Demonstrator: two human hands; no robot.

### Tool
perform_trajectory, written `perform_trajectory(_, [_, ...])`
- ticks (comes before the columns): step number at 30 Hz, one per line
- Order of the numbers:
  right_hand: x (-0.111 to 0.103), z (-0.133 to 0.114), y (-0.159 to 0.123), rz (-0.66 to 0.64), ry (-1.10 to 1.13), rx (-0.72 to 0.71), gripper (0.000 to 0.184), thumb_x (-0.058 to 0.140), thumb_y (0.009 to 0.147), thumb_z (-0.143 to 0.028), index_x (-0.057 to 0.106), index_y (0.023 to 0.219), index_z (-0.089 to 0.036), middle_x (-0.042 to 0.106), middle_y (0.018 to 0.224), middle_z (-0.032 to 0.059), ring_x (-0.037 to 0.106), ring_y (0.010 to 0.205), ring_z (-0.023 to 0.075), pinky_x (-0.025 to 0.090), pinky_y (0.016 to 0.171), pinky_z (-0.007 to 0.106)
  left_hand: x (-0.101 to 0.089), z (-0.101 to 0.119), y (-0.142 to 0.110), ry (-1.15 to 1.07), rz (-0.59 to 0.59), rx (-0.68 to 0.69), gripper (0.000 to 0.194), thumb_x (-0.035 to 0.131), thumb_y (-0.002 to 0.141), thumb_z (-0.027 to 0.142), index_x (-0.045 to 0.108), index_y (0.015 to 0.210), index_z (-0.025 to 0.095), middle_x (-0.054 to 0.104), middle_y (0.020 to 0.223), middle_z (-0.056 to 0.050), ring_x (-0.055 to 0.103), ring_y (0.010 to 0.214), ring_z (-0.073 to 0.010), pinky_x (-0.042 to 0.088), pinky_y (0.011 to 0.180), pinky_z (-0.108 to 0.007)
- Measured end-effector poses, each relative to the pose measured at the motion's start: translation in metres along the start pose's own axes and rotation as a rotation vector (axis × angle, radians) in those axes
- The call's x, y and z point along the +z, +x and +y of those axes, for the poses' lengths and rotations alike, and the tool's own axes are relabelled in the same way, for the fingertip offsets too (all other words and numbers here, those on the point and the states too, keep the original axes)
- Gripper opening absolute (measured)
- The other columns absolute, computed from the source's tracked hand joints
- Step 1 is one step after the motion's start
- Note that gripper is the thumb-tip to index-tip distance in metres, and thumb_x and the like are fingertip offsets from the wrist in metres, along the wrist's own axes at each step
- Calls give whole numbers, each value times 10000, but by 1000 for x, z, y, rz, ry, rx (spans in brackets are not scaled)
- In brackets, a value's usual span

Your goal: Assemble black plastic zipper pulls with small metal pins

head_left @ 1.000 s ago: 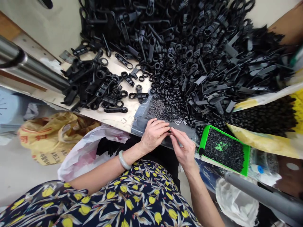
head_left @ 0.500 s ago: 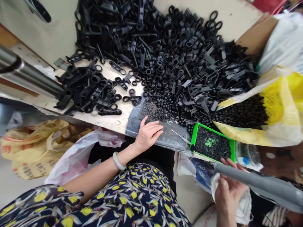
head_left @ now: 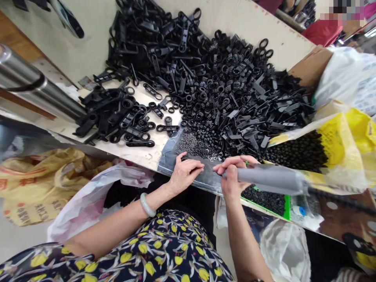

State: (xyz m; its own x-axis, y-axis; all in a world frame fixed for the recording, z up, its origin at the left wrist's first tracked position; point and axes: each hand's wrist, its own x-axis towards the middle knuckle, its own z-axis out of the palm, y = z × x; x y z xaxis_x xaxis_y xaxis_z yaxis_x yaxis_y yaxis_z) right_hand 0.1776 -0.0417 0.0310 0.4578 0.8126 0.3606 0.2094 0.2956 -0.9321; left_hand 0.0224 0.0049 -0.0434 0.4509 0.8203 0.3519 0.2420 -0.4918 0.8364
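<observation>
My left hand [head_left: 185,170] hovers over the dark mat [head_left: 170,158] at the table's front edge. Its thumb and fingers come together at the tips; a small dark piece shows beside them, but what they pinch is too small to name. Just to the right, my right hand [head_left: 233,180] is closed round the front end of a grey electric screwdriver [head_left: 270,179], whose body points off to the right with a dark coiled cord behind it. Beyond both hands lie tiny screws [head_left: 188,141] and small black round parts [head_left: 202,127]. A green tray [head_left: 287,207] of small black bits is partly hidden under the screwdriver.
A large heap of black plastic parts [head_left: 205,74] fills the table's back. A smaller pile of black lever-like pieces [head_left: 117,113] lies left, near a metal post [head_left: 44,84]. At right sits a yellow-and-white bag [head_left: 346,137] of black pieces. Bags [head_left: 38,184] stand below the left edge.
My right hand has moved left and up from beside the green tray to the mat, bringing the screwdriver along. My left hand stays over the mat, its fingertips drawn closer together.
</observation>
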Motion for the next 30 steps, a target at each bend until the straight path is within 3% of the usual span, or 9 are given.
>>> perform_trajectory(3, [23, 9, 1, 109, 116, -19, 346, 644, 987, -376, 393, 1210, -290, 583, 727, -113, 549, 456, 105, 582, 520, 289, 0, 0, 0, -22, -9, 6, 86, 675, 991, 270, 747, 1022, 234, 835, 993, -19, 789, 965, -208, 243, 1237, -572])
perform_trajectory(6, [32, 13, 0, 124, 122, -40, 278, 631, 991, -353, 383, 1106, -297, 560, 697, -125, 522, 431, 93, 549, 494, 258, -1, 0, -1, -37, -17, -3, 92, 666, 995, 260, 753, 1018, 237, 836, 1008, -21, 789, 984, -214, 225, 1250, -574])
perform_trajectory(30, [37, 25, 0, 17, 141, -40, 320, 625, 979, -375, 324, 1068, -317, 576, 722, -121, 486, 440, 100, 509, 460, 263, -1, -3, -2, -32, -5, 40, 95, 650, 1003, 232, 746, 1001, 237, 836, 1008, -7, 796, 985, -199, 125, 1319, -577])
